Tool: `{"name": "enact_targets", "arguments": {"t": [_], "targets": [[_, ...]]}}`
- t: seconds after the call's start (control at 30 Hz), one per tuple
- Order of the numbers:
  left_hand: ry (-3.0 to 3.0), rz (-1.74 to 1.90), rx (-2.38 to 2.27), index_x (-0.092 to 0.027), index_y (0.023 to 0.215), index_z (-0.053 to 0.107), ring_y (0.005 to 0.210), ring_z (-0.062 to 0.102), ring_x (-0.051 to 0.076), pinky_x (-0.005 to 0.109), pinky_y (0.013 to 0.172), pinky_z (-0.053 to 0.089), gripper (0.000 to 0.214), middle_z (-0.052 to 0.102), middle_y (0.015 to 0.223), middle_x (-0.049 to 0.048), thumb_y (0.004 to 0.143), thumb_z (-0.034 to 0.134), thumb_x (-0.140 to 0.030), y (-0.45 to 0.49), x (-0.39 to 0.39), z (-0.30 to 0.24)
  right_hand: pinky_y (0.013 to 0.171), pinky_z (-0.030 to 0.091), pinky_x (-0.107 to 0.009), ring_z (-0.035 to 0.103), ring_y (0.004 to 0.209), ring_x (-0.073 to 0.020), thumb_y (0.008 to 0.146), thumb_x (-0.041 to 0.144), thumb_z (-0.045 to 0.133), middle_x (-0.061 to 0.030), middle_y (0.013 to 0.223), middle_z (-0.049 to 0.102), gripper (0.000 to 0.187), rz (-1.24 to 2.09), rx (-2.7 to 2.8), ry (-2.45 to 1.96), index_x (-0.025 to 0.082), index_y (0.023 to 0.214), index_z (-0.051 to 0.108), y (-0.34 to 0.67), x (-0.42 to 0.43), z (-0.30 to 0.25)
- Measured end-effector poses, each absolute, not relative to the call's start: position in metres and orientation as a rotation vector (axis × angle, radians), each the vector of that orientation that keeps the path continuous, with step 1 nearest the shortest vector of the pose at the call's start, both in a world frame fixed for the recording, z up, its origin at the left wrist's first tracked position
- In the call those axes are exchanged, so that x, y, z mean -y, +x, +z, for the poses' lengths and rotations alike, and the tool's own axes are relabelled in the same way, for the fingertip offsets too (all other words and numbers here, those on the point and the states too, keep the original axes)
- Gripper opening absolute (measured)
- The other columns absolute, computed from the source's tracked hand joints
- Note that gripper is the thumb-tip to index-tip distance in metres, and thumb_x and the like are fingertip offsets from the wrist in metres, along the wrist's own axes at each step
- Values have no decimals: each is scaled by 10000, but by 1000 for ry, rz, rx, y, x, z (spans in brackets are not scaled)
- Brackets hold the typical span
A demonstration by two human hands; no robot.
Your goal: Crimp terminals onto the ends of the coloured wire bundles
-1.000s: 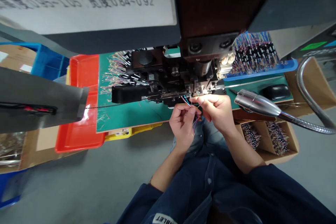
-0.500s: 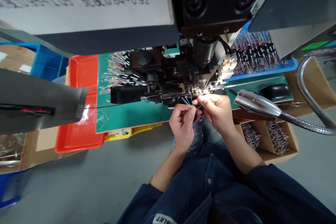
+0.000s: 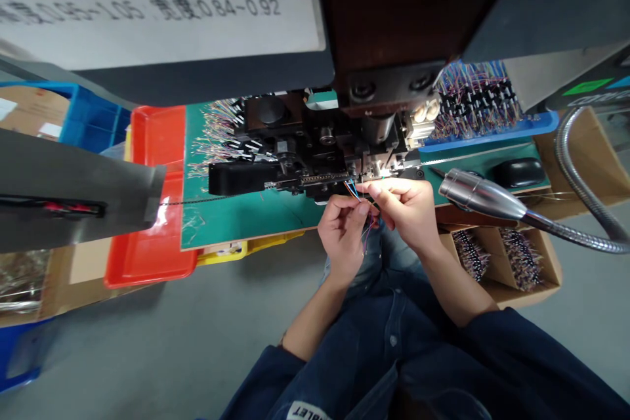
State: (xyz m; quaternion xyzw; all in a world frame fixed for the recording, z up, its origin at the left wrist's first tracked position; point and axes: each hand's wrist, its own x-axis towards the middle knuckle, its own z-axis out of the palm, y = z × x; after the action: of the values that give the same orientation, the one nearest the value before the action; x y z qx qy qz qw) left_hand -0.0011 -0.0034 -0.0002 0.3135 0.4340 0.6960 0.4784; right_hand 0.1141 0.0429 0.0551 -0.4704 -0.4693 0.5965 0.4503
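Both hands are raised and held close together at centre, with the fingertips almost meeting. The left hand is curled, thumb pressed against the bent forefinger. The right hand is angled inward, fingers extended, thumb and forefinger pinched at the tips. The left forearm and right forearm converge toward the hands, bare beyond the dark blue sleeves.

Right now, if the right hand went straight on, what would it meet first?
From the right hand, probably the coloured wires held by the left hand; depth is unclear, with the black crimping machine behind.
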Motion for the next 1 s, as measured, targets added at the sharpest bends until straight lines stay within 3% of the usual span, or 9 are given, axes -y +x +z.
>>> {"name": "enact_targets", "arguments": {"t": [0.07,0.23,0.4,0.7,1.0], "targets": [[777,1693,-1044,-227,974,733,661,749,136,246,597,623,268,769,805,-16,1030,895,-433,-1,4,-1,419,428,-258,389,409,-95,966,569,873,63,494,542,369,1469,1174,-1160,206,997,933,115,-42,56],[776,1648,-1052,-224,948,722,647,762,140,256,598,645,273,799,812,-12,1030,897,-418,-3,4,-2,410,430,-260,408,400,-96,991,501,854,45,508,574,324,1478,1128,-1171,217,840,882,115,-41,53],[734,1689,-1027,-226,935,708,616,771,137,234,555,635,295,814,800,-18,1020,909,-424,-2,1,0,409,452,-264,406,389,-99,985,511,867,61,486,540,305,1533,1007,-1158,227,879,892,115,-41,47],[729,1728,-1019,-222,934,739,596,771,123,203,528,621,269,819,794,-21,1011,921,-405,-1,-2,1,439,504,-283,398,395,-105,958,654,874,72,454,473,445,1601,991,-1159,216,886,899,112,-43,47],[726,1724,-982,-226,970,783,614,755,121,213,560,621,201,779,778,-30,1023,911,-372,-2,1,1,413,452,-256,391,388,-94,968,535,871,69,469,527,332,1471,1154,-1133,211,982,941,115,-43,51]]}}
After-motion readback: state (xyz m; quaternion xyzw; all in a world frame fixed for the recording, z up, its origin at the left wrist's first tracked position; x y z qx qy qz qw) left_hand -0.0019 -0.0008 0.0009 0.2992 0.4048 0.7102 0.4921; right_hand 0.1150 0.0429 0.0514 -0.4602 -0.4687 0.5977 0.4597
